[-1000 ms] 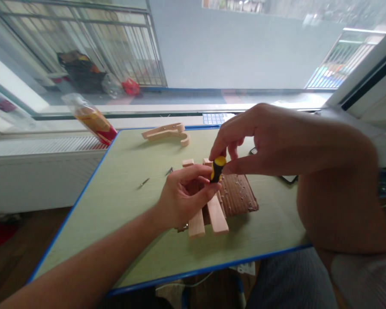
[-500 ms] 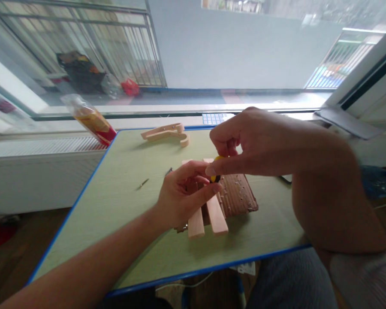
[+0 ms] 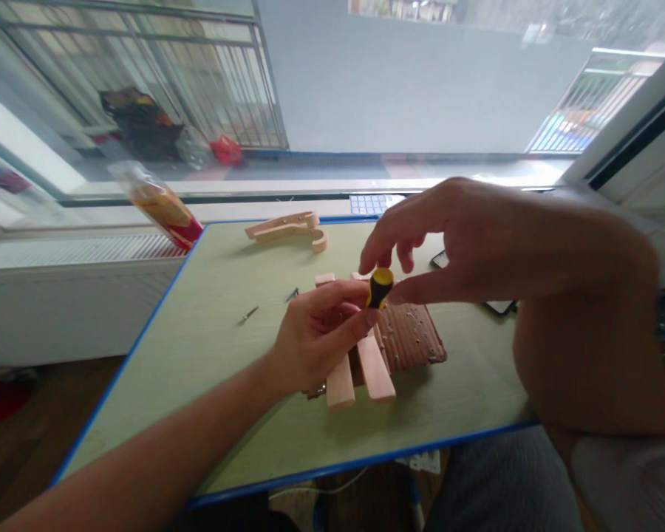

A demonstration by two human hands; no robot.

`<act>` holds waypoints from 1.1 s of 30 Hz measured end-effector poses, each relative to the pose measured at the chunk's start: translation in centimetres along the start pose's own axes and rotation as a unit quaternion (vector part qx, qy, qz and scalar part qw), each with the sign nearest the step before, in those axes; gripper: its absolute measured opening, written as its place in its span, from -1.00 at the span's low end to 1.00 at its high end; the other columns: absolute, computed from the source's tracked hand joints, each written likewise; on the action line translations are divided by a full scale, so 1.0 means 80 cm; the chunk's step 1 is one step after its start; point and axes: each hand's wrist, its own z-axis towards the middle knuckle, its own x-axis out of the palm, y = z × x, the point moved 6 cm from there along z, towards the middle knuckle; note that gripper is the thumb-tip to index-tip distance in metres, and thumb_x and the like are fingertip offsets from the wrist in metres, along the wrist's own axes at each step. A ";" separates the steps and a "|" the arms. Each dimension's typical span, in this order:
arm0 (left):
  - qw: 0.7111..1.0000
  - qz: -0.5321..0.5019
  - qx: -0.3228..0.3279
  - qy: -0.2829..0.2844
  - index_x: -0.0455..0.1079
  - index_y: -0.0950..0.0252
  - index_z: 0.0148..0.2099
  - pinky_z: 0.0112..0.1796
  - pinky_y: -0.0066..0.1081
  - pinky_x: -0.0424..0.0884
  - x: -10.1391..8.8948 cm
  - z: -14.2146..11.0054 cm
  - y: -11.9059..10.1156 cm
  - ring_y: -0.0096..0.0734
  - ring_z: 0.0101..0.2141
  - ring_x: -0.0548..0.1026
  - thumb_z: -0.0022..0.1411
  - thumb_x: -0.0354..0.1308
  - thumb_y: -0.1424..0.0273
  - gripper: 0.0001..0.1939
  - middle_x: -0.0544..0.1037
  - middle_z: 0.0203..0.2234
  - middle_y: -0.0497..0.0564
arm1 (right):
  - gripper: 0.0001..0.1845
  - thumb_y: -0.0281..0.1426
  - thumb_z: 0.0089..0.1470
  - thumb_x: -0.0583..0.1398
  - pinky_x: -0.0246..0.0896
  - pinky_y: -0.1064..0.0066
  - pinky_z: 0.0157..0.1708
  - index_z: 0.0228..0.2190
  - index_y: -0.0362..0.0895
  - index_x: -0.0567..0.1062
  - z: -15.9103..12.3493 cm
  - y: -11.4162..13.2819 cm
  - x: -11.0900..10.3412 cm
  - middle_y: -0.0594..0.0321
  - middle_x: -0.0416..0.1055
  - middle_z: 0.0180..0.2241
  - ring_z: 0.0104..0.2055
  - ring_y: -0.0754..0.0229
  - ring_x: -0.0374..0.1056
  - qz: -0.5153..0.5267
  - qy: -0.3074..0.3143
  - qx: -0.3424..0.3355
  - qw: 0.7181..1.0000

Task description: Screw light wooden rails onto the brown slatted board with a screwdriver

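A stubby yellow-and-black screwdriver [image 3: 380, 288] stands upright over the wooden pieces, its lower end hidden. My left hand [image 3: 324, 329] pinches it low on the handle between thumb and fingers. Just right of the handle, my right hand [image 3: 421, 247] hovers with thumb and fingers apart, holding nothing. Beneath the hands, two pale wooden strips [image 3: 375, 369] lie side by side across a piece of brown corrugated cardboard [image 3: 413, 336] dotted with small screws or holes.
At the table's far side lies a pale wooden hook-ended piece [image 3: 288, 229]. Small metal bits, one like a screw [image 3: 249, 314], rest left of my left hand. A dark-edged device [image 3: 499, 307] lies under my right forearm. A bottle [image 3: 163, 207] leans by the window beyond the blue-edged table [image 3: 199, 384].
My right hand has let go of the screwdriver's yellow top, opened its fingers and shifted slightly right. The handle is now exposed. My left hand stays around it.
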 end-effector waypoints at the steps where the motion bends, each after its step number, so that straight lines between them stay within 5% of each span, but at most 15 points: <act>1: 1.000 -0.001 0.004 0.002 0.63 0.23 0.02 -0.44 -0.49 0.44 0.000 0.000 -0.001 -0.54 -0.49 0.48 0.28 0.42 0.45 -0.74 0.61 -0.42 -0.03 | -0.79 -0.37 0.15 0.32 0.35 0.36 -0.29 -0.16 0.03 0.69 0.000 0.002 0.000 0.35 0.65 -0.20 -0.25 0.21 0.49 -0.002 0.001 0.001 1.000; 10: 1.000 -0.008 0.029 0.003 0.62 0.21 0.03 -0.38 -0.57 0.49 0.001 0.001 -0.002 -0.53 -0.39 0.57 0.25 0.43 0.50 -0.70 0.65 -0.29 -0.01 | -0.90 -0.28 0.12 0.33 0.19 0.34 -0.44 -0.34 -0.02 0.66 0.006 0.000 0.004 0.36 0.58 -0.37 -0.40 0.26 0.38 -0.024 -0.018 0.036 0.999; 21: 0.999 -0.016 0.049 0.004 0.60 0.26 -0.05 -0.44 -0.59 0.40 0.006 0.004 -0.005 -0.58 -0.44 0.48 0.22 0.44 0.56 -0.74 0.57 -0.39 -0.08 | -0.61 -0.04 0.13 0.33 -0.08 0.33 -0.47 -0.49 -0.09 0.54 0.015 -0.008 0.007 0.42 0.40 -0.54 -0.50 0.34 0.19 -0.056 -0.033 0.052 0.997; 25: 0.999 -0.015 0.031 0.005 0.60 0.28 -0.06 -0.49 -0.57 0.36 0.005 0.001 -0.003 -0.58 -0.50 0.43 0.24 0.43 0.52 -0.78 0.55 -0.46 -0.09 | -0.66 -0.05 0.11 0.34 0.02 0.34 -0.43 -0.38 -0.07 0.61 0.013 -0.007 0.005 0.38 0.49 -0.46 -0.44 0.30 0.29 -0.055 -0.034 0.035 0.997; 29: 1.000 -0.009 0.014 -0.007 0.60 0.28 -0.04 -0.47 -0.53 0.40 0.001 0.000 -0.002 -0.53 -0.47 0.49 0.23 0.45 0.48 -0.76 0.61 -0.40 -0.02 | -0.78 -0.25 0.11 0.36 0.26 0.34 -0.36 -0.17 0.01 0.66 0.005 -0.002 0.001 0.33 0.63 -0.23 -0.27 0.20 0.46 -0.016 -0.027 0.015 0.999; 33: 1.000 0.013 0.012 -0.004 0.61 0.26 0.00 -0.47 -0.51 0.40 -0.002 0.000 -0.002 -0.51 -0.47 0.49 0.26 0.43 0.45 -0.74 0.60 -0.43 -0.02 | -0.79 -0.37 0.15 0.30 0.36 0.31 -0.30 -0.18 0.05 0.69 0.001 0.004 0.000 0.34 0.67 -0.20 -0.25 0.17 0.50 -0.007 -0.008 0.007 1.000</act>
